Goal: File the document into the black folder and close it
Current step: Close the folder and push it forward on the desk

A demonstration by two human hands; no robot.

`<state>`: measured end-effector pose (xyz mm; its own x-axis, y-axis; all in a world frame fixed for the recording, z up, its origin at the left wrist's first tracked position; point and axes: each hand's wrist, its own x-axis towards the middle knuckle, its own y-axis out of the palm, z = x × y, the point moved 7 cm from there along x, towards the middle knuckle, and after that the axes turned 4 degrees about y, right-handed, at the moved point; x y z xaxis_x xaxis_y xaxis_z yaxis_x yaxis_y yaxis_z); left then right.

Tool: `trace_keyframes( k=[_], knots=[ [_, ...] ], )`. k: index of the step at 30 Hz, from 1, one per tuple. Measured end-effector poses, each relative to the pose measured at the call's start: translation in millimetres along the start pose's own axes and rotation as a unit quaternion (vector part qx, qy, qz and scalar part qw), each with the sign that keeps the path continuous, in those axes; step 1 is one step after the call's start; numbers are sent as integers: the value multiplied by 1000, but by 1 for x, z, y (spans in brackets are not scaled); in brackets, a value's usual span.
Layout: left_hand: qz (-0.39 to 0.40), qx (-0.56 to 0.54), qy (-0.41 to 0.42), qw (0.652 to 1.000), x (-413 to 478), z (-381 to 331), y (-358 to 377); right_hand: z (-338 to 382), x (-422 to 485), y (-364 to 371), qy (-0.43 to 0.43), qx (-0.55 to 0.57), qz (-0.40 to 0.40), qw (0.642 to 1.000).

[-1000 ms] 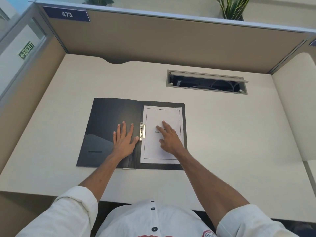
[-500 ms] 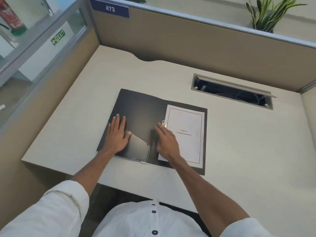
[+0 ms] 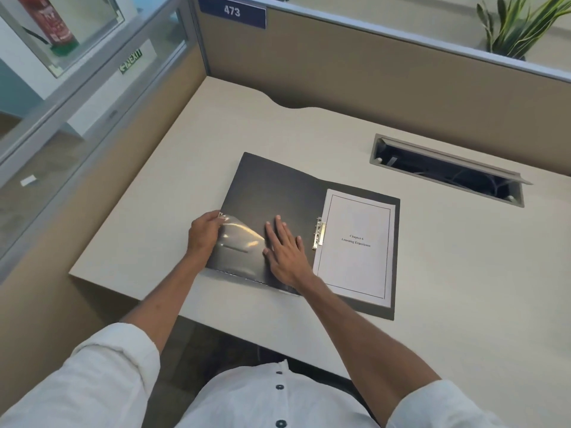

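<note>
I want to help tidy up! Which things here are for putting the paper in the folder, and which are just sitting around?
For the job:
black folder, lying open
document, on its right half
metal clip
left hand, gripping the cover's outer edge
right hand, flat on the cover

Just around:
plant
cable hatch
fire extinguisher

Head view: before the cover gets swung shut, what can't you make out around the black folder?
- Left hand fingertips: curled over the black folder's left edge, so the grip is hidden.
- Metal clip: too small to tell whether it clamps the document.
- Inner pocket: glare, with the right hand covering part.
- Document's small print: too small.
</note>
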<state>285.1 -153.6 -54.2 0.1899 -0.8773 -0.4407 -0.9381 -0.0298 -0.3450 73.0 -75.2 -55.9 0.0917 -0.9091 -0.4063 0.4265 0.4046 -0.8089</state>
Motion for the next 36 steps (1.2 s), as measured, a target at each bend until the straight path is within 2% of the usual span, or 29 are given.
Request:
trace_keyframes(
  k=[2,5,8,12,17,20,25,29,31,32,34,36],
  knots=[
    [10,-103,-37,994,0,0,-7,-1,-1,-1,1,8,-4,1000],
    [79,-147,-56,984,0,-1,-10,-1,-5,-3,0,27,-2,1000],
    [131,-221,-62,964,-5,-5,-4,-4,-9,-10,1,109,-15,994],
    [196,-308,-41,930,-24,-21,24,-14,-19,-27,26,283,-69,956],
    [245,-310,-5,919,-54,-52,73,-38,-42,-50,38,401,-122,907],
    [260,-253,39,931,-72,-72,107,-59,-56,-70,49,447,-171,877],
    [343,-144,105,922,-117,-92,162,-103,-82,-104,86,564,-223,791],
    [355,-23,159,921,-142,-87,195,-144,-112,-124,137,578,-231,771],
    [333,65,189,921,-147,-80,208,-167,-124,-126,170,583,-231,760],
    [317,135,221,912,-150,-77,214,-179,-129,-124,190,587,-235,751],
    [309,274,290,863,-159,-71,228,-204,-139,-121,220,587,-257,736],
    [322,360,314,817,-166,-61,242,-226,-147,-118,244,570,-282,732]
  ],
)
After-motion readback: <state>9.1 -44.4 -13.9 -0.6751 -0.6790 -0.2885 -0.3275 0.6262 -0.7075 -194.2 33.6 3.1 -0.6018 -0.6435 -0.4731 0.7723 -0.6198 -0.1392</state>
